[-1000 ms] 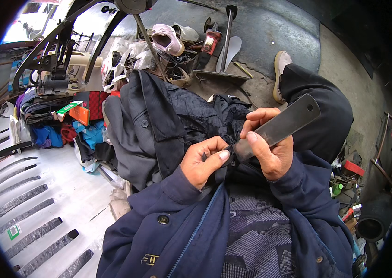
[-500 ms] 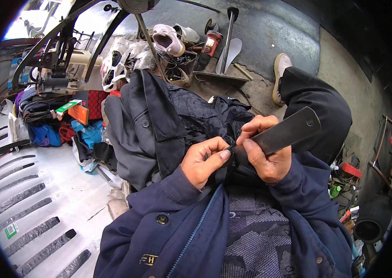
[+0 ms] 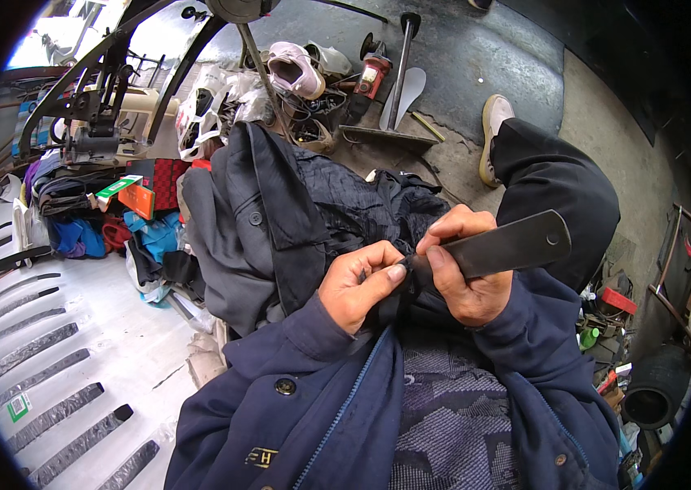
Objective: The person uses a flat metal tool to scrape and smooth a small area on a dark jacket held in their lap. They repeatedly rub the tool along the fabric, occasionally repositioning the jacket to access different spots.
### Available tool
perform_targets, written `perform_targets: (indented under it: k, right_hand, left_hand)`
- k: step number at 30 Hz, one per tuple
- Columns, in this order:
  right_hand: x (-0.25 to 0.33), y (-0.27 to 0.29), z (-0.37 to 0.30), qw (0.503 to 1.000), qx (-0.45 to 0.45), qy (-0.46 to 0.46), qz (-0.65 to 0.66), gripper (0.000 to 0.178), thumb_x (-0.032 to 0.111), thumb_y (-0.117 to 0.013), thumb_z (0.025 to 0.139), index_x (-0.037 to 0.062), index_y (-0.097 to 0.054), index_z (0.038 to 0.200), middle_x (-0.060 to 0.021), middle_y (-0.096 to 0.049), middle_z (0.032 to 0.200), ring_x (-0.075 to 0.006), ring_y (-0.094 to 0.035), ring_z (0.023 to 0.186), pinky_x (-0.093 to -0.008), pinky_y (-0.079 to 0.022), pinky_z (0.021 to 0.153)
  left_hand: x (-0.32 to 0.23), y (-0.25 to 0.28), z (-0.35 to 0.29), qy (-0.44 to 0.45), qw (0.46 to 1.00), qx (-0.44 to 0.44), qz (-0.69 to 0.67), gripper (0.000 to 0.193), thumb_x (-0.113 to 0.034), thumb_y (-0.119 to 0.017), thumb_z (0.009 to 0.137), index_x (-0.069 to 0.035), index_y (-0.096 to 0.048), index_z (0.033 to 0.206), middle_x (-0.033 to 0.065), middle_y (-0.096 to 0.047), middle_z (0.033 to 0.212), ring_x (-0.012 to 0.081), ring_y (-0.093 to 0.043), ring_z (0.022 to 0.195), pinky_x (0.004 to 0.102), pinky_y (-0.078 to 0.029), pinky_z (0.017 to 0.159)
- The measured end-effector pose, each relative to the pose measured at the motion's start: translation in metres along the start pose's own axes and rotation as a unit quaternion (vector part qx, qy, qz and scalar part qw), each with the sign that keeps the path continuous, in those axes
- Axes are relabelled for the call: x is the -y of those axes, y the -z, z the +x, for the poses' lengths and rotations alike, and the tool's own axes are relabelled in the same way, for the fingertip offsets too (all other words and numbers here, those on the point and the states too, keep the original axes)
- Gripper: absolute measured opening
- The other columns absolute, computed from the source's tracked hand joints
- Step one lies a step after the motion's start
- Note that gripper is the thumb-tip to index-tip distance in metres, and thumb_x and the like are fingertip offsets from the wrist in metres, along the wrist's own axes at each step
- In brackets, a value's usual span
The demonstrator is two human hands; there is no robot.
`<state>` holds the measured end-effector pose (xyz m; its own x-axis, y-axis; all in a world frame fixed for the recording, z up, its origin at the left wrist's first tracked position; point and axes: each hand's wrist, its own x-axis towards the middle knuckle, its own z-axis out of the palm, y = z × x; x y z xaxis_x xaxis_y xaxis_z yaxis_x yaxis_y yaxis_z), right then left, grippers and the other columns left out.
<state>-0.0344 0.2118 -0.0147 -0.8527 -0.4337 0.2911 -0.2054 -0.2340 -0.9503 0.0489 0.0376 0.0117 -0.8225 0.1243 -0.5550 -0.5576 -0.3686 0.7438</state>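
A dark garment (image 3: pixel 251 224) with a button and a crumpled lining lies across my lap. My left hand (image 3: pixel 355 287) is closed, its thumb and finger pinching a fold of the black cloth. Just right of it, my right hand (image 3: pixel 474 286) is closed around a flat dark metal blade (image 3: pixel 517 245) with a rounded end and a hole. The blade's other end points at the pinched cloth, and its tip is hidden by my fingers. Both hands' fingertips almost meet at the cloth.
Left stands a black iron machine frame (image 3: pixel 96 147) above a heap of clothes and cloth (image 3: pixel 76 196). Ahead lie a pink shoe (image 3: pixel 295 69), a red angle grinder (image 3: pixel 372 75) and a metal post on a base (image 3: pixel 390 135). Tools and a red box (image 3: pixel 619 300) clutter the right.
The free end of the blade has swung down toward me as my right hand turned slightly. My left hand keeps its pinch. Part of a dark shoe now shows at the top edge.
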Motion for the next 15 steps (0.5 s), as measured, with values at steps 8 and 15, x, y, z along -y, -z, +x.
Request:
perform_targets:
  k: [8, 15]
  right_hand:
    - [-0.0016, 0.0022, 0.0003, 0.999, 0.039, 0.035, -0.011, 0.020, -0.013, -0.064, 0.086, -0.0055, -0.058, 0.104, -0.0175, -0.064, 0.100, -0.0242, -0.062, 0.077, -0.0362, -0.047, 0.067]
    - [-0.0042, 0.0026, 0.0011, 0.996, 0.057, 0.061, -0.013, 0.016, -0.014, -0.064, 0.086, -0.0045, -0.058, 0.097, -0.0175, -0.065, 0.098, -0.0257, -0.063, 0.076, -0.0349, -0.049, 0.067]
  left_hand:
    - [0.0014, 0.0024, 0.0011, -0.008, 1.000, -0.005, -0.007, 0.019, -0.022, -0.061, 0.099, -0.003, -0.061, 0.097, -0.0050, -0.057, 0.081, 0.0021, -0.044, 0.072, 0.0206, -0.035, 0.067]
    - [0.0011, 0.0022, 0.0010, 0.002, 1.000, -0.004, -0.002, 0.019, -0.022, -0.062, 0.098, -0.003, -0.062, 0.097, -0.0043, -0.058, 0.082, 0.0023, -0.045, 0.073, 0.0211, -0.036, 0.068]
